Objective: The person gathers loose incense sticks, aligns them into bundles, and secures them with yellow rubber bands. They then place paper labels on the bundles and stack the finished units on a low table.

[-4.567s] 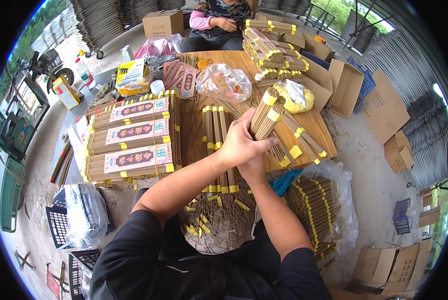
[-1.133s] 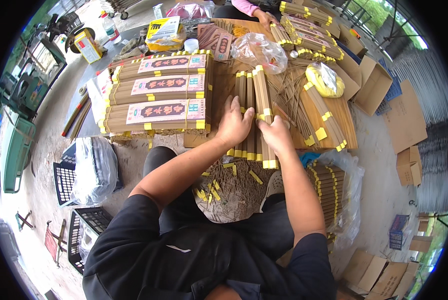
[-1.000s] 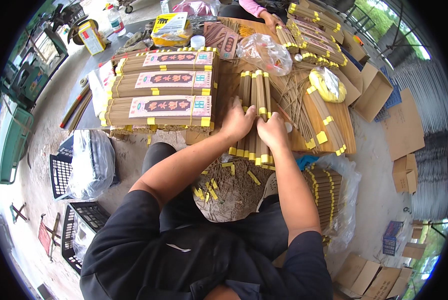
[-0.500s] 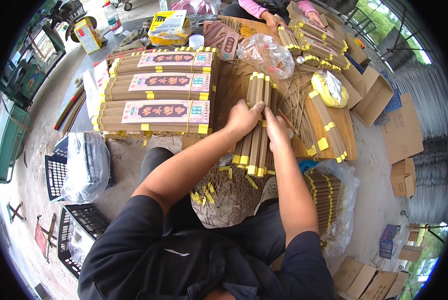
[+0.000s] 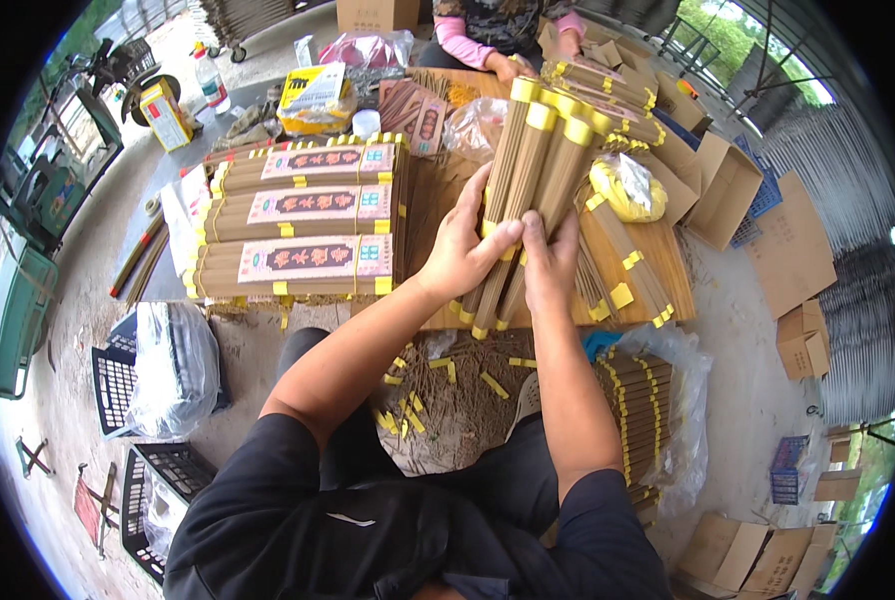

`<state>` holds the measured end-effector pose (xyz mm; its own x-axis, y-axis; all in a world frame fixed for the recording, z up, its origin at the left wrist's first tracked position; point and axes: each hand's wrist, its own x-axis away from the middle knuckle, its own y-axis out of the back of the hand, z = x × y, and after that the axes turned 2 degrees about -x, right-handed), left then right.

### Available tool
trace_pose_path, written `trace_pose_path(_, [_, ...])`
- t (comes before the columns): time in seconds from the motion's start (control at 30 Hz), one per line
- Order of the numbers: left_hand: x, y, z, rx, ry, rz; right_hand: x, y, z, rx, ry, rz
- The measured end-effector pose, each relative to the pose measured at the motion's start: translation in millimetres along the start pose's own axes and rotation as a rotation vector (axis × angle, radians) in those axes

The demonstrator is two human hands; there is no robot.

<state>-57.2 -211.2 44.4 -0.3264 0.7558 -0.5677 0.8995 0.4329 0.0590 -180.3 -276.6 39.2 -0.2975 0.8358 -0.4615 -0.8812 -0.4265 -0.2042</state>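
Note:
Between both hands I grip several bundles of incense sticks [image 5: 534,180], brown with yellow bands at the ends and middle. Their far ends are tilted up toward me over the wooden board [image 5: 448,200]. My left hand [image 5: 468,240] is wrapped round the left side, its thumb across the front. On the right side my right hand [image 5: 551,262] closes on them, thumb beside the other thumb. To the left lie stacked incense packs [image 5: 313,205] with pink labels, tied with yellow string. Right of my hands, a banded incense bundle [image 5: 630,258] and loose sticks rest on the board.
Beyond the board a person in pink sleeves [image 5: 465,45] handles more bundles. A bag of yellow bands [image 5: 628,188] sits at the right. Crates [image 5: 163,490] stand at lower left, a plastic-wrapped incense stack [image 5: 638,410] at lower right. Cardboard boxes [image 5: 723,190] lie along the right.
The bundles, lying on the board before, are now lifted with their far ends raised. Both hands moved with them, still gripping. The view shifted slightly.

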Motion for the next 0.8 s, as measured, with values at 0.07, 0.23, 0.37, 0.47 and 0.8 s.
trace_pose_path(0.07, [-1,6,-3,-0.102,-0.206,0.049,-2,-3,10,-0.069,0.182,0.035])
trace_pose_path(0.23, [20,4,30,-0.040,-0.140,0.071,2,3,-3,-0.049,0.164,0.072])
trace_pose_path(0.37, [16,1,23,-0.046,-0.138,0.080,-7,9,6,-0.062,0.138,0.126])
trace_pose_path(0.47, [7,1,9,-0.090,-0.167,0.096,-13,17,11,-0.093,0.149,0.171])
trace_pose_path(0.8, [-13,-1,-13,-0.191,-0.105,0.113,-25,15,34,-0.093,0.172,0.219])
